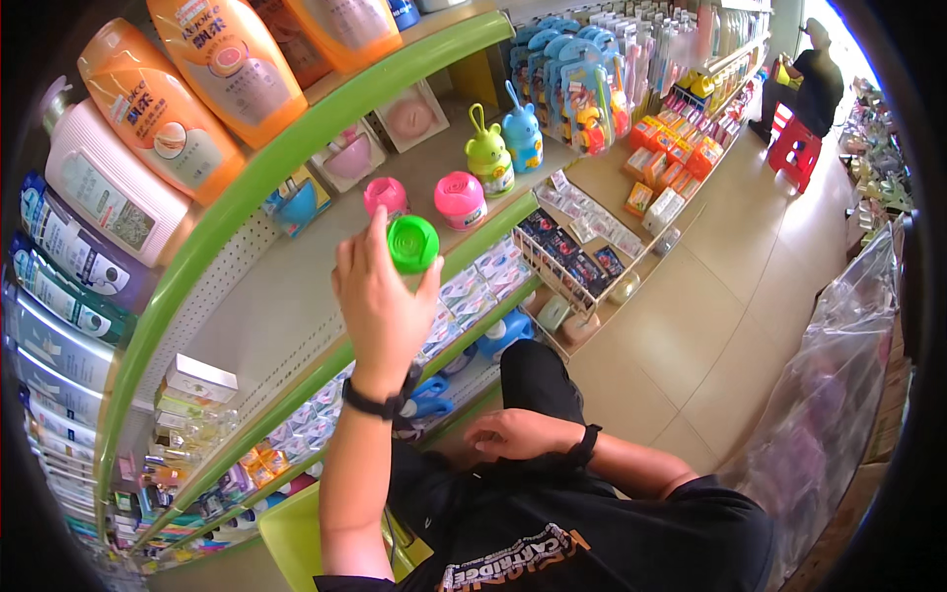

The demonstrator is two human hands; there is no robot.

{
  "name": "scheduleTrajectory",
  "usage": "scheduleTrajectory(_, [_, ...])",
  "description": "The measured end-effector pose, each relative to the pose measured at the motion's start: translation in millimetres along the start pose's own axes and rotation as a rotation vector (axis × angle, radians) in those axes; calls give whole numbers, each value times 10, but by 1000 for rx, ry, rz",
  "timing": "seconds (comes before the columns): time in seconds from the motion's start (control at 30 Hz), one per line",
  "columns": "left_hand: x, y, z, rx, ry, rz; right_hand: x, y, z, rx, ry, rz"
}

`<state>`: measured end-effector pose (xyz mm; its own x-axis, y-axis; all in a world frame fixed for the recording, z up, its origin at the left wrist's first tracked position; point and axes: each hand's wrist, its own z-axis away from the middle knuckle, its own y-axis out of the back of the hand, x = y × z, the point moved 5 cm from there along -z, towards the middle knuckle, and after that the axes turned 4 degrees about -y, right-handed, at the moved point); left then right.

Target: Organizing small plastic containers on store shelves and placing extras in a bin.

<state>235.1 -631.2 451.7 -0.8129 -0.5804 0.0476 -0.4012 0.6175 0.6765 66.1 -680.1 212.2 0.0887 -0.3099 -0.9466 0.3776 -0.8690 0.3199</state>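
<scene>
My left hand (pixel 388 288) is closed around a small round container with a green lid (pixel 413 244), held above the grey shelf. Just behind it on the shelf stands a pink-lidded container (pixel 385 196), and a second pink-lidded container (pixel 460 200) stands to the right. Beside that are a green bear-shaped bottle (pixel 490 152) and a blue bear-shaped bottle (pixel 523 137), each with a loop on top. My right hand (pixel 510 435) rests low near my lap, away from the shelf, its fingers loosely curled; nothing shows in it.
Orange shampoo bottles (pixel 226 66) line the upper shelf, whose green edge (pixel 318 103) curves above the left arm. Hanging toothbrush packs (pixel 584 89) and a wire basket (pixel 562 259) are at the right. A yellow-green bin (pixel 292 536) is below. A person (pixel 806 81) sits on a red stool (pixel 795 152).
</scene>
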Motion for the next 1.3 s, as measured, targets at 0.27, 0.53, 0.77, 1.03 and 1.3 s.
scheduleTrajectory(0.27, [-2, 466, 1606, -214, 410, 728, -11, 174, -107, 254, 9, -296])
scheduleTrajectory(0.53, [-109, 562, 2547, -239, 710, 819, -468, 64, -347, 162, 145, -436])
scheduleTrajectory(0.77, [-260, 698, 2798, -208, 746, 690, -653, -200, -527, 154, 334, -73])
scheduleTrajectory(1.03, [-170, 826, 2646, -191, 401, 344, -710, -257, -449, 84, 203, -31])
scheduleTrajectory(1.3, [-98, 852, 2591, -238, 290, 295, -704, -257, -426, 97, 256, 94])
